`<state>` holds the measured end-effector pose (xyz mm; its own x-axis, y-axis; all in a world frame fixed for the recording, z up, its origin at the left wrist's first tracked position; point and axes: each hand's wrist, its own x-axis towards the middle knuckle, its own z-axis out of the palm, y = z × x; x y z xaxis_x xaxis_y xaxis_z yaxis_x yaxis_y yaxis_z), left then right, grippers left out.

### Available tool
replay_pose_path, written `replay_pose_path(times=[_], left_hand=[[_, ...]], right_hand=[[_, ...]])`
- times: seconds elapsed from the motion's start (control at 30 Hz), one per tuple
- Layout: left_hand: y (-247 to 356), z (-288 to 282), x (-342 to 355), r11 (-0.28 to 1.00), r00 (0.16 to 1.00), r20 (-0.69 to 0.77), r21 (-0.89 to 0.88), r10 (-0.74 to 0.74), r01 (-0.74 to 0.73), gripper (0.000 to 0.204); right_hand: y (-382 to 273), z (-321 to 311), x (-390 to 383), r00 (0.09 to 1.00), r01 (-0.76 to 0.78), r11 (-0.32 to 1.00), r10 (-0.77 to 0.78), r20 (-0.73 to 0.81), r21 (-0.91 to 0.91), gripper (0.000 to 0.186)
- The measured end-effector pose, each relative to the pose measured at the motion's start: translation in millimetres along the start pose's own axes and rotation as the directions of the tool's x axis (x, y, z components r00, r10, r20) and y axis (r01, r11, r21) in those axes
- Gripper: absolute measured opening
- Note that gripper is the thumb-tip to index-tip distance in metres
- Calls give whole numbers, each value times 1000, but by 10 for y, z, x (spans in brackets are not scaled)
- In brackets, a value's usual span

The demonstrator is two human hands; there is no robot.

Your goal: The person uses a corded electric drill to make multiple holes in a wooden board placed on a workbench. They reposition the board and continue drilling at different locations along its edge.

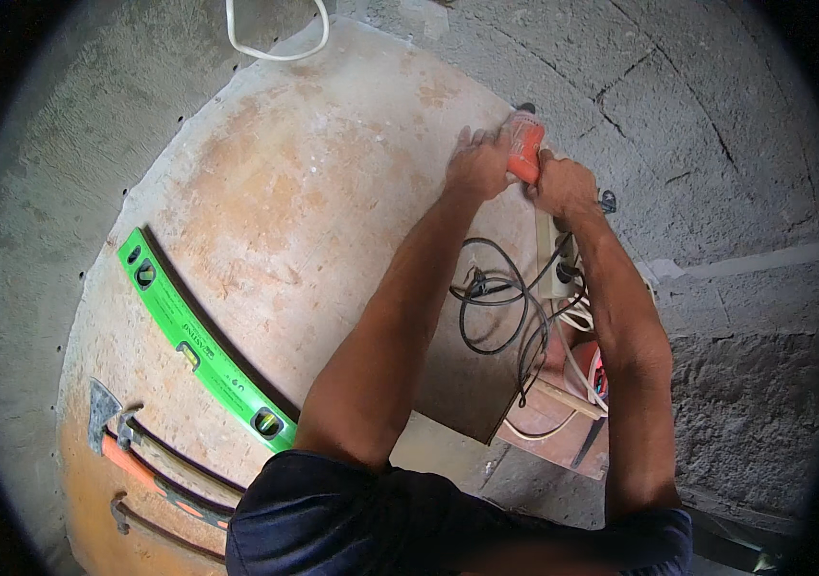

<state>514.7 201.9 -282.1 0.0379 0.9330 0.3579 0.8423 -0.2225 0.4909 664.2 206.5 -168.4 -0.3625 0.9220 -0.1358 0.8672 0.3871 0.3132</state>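
At the far right edge of a large pale board (352, 163), an orange hand-held power tool (526, 147) with a dark far end rests or is held low. My right hand (565, 182) is closed round its near end. My left hand (479, 165) lies against the tool's left side, its fingers stretched over the board and the thumb side toward the tool. The tool's working end is small here, so its exact kind cannot be told. A black power cord (491, 298) lies looped on the board between my forearms.
A power strip (563, 259) with plugs and white cable sits beside my right forearm. On the board's left lie a green spirit level (189, 331), an orange-handled hatchet (136, 466), and two hammers, one lower (121, 514). A white cable loop (280, 56) hangs at the top. Rough concrete surrounds the board.
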Motion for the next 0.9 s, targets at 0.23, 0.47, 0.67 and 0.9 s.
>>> replay_pose_path(times=[0.23, 0.47, 0.67, 0.9], left_hand=[[-94, 80, -133, 999, 999, 11, -26, 38, -38, 85], [-157, -140, -546, 995, 996, -44, -53, 81, -83, 89], [-172, -357, -933, 997, 997, 33, -54, 63, -61, 87], [-347, -601, -1270, 1000, 999, -37, -13, 4, -4, 78]], right_hand=[[-97, -33, -181, 999, 14, 1000, -13, 31, -18, 58], [-366, -47, -507, 1000, 17, 1000, -17, -10, 5, 51], [-613, -32, -858, 997, 52, 998, -50, -60, 31, 47], [-938, -40, -921, 984, 126, 989, -114, -141, 82, 48]])
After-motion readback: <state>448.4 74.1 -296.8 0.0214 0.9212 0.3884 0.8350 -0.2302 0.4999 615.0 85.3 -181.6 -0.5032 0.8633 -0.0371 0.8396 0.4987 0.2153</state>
